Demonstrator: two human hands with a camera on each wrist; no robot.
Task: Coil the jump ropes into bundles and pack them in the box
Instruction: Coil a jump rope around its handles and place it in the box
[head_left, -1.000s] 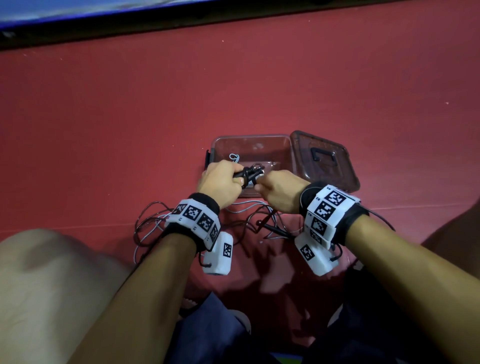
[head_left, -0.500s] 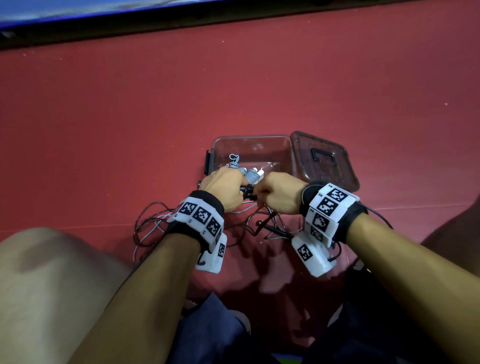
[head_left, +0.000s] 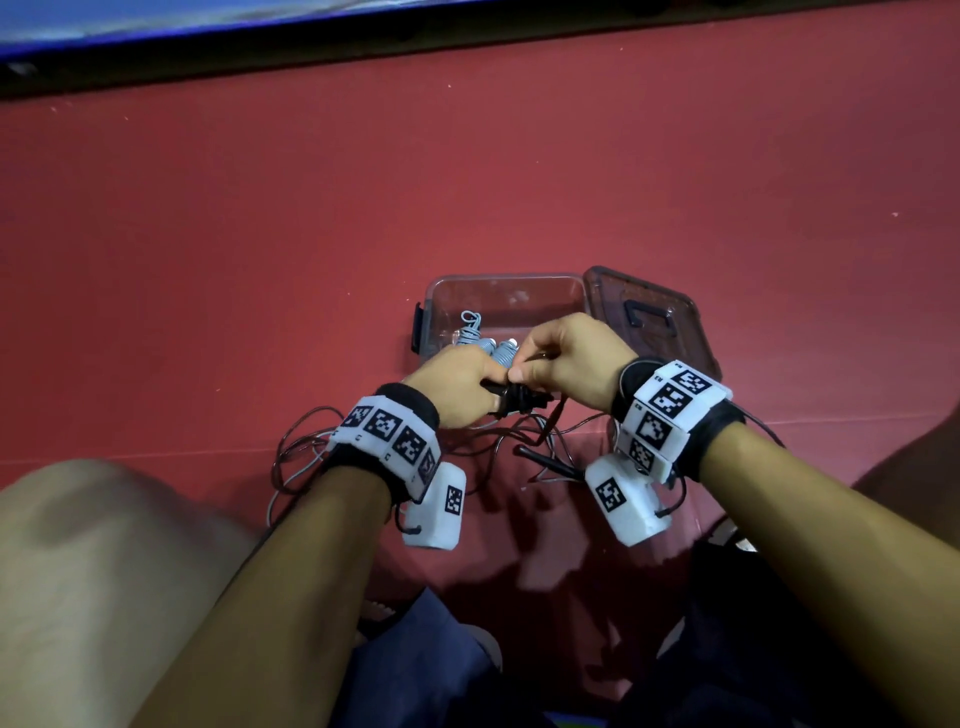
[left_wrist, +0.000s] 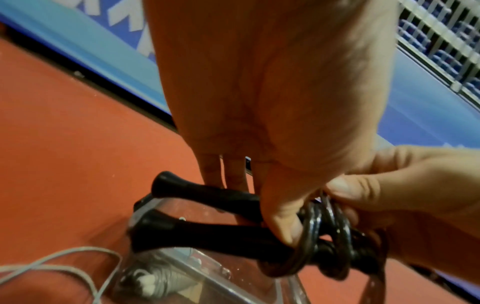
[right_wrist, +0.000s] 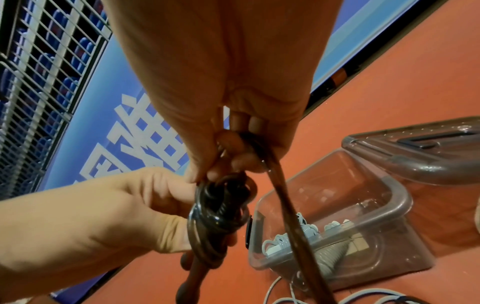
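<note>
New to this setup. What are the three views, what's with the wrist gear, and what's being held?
No robot here: a person sits on a red floor and works with bare hands. The large picture comes from a camera on the head, looking down. The other two come from cameras strapped to each wrist, looking along the palm; the white blocks with black square patterns are part of those straps.

The left hand grips two black handles of a jump rope. The right hand pinches its dark cord, which is already wound around the handles in several turns.

Past the hands stands a clear box with a grey rope bundle inside. Its lid lies beside it. More loose cord lies on the floor near the wrists.
</note>
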